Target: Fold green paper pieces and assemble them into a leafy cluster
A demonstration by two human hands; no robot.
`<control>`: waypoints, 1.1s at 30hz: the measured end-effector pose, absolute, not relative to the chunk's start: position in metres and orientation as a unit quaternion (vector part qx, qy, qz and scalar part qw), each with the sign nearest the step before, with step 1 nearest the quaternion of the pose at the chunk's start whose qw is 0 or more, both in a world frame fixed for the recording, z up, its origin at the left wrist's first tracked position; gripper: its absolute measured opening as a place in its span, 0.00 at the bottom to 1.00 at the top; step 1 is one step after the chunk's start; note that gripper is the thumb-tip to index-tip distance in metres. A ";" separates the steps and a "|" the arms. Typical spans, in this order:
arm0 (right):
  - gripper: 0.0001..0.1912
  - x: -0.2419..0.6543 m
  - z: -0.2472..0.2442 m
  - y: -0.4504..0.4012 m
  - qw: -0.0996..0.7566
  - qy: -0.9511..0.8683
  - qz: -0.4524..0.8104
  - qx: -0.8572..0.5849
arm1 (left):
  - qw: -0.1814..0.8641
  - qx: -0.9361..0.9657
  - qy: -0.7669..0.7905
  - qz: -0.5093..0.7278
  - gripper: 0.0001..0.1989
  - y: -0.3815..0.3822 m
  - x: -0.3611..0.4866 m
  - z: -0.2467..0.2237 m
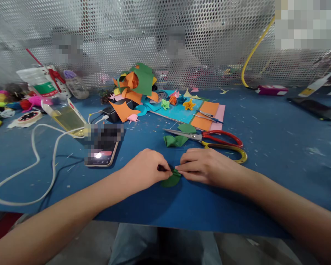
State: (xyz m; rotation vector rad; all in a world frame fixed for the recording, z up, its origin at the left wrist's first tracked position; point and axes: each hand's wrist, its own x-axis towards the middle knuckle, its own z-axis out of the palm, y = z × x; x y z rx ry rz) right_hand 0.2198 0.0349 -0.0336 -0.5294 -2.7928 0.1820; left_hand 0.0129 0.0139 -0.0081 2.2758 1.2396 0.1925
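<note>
From my remote seat I see a wide blue tabletop (278,154) in front of a silver perforated metal screen (215,40). Two bare hands meet near the front edge. The left hand (147,167) is narrow, thumb and forefinger pinched on a small rounded piece of dark green paper (171,181); the right hand (206,165) brings its fingertips to the paper's upper right, but I cannot tell whether it grips. The paper lies on the tabletop below and between the fingertips. I judge the step in hand to be fine folding or shaping, and that the next move calls for a steady left pinch and light pressure from the right.

Just beyond the right hand lie open scissors with red and yellow handles (201,137); off to the left, a phone with a pale edge (104,147), its screen partly blurred. For writing: a white plastic jar (30,77) bears a green label (45,88), and a purple box (272,90) has a white patch. I can read neither.
</note>
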 end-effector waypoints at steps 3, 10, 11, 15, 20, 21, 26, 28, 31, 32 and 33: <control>0.12 0.220 -0.035 0.035 0.154 -0.969 0.067 -0.179 | 0.268 0.845 0.458 0.072 0.08 0.014 0.013 -0.008; 0.13 0.219 -0.035 0.035 0.156 -0.970 0.069 -0.173 | 0.270 0.846 0.453 0.075 0.09 0.015 0.013 -0.010; 0.13 0.219 -0.035 0.035 0.155 -0.971 0.067 -0.171 | 0.271 0.846 0.454 0.076 0.09 0.015 0.012 -0.010; 0.13 0.219 -0.036 0.034 0.150 -0.972 0.059 -0.169 | 0.272 0.844 0.453 0.087 0.09 0.015 0.012 -0.011; 0.11 0.220 -0.037 0.037 0.158 -0.958 0.109 -0.211 | 0.279 0.843 0.450 0.093 0.08 0.015 0.011 -0.011; 0.10 0.220 -0.037 0.038 0.165 -0.950 0.133 -0.228 | 0.281 0.842 0.451 0.094 0.08 0.014 0.011 -0.010; 0.07 0.216 -0.035 0.040 0.170 -0.927 0.209 -0.262 | 0.318 0.822 0.464 0.094 0.08 0.015 0.010 -0.008; 0.07 0.213 -0.034 0.038 0.156 -0.932 0.193 -0.264 | 0.334 0.814 0.465 0.098 0.09 0.016 0.010 -0.009; 0.08 0.208 -0.032 0.035 0.123 -0.946 0.145 -0.264 | 0.329 0.810 0.471 0.119 0.11 0.018 0.010 -0.011; 0.08 0.207 -0.031 0.033 0.118 -0.949 0.124 -0.264 | 0.327 0.810 0.471 0.125 0.11 0.018 0.010 -0.012; 0.08 0.207 -0.030 0.032 0.119 -0.952 0.100 -0.264 | 0.329 0.809 0.469 0.129 0.11 0.018 0.010 -0.013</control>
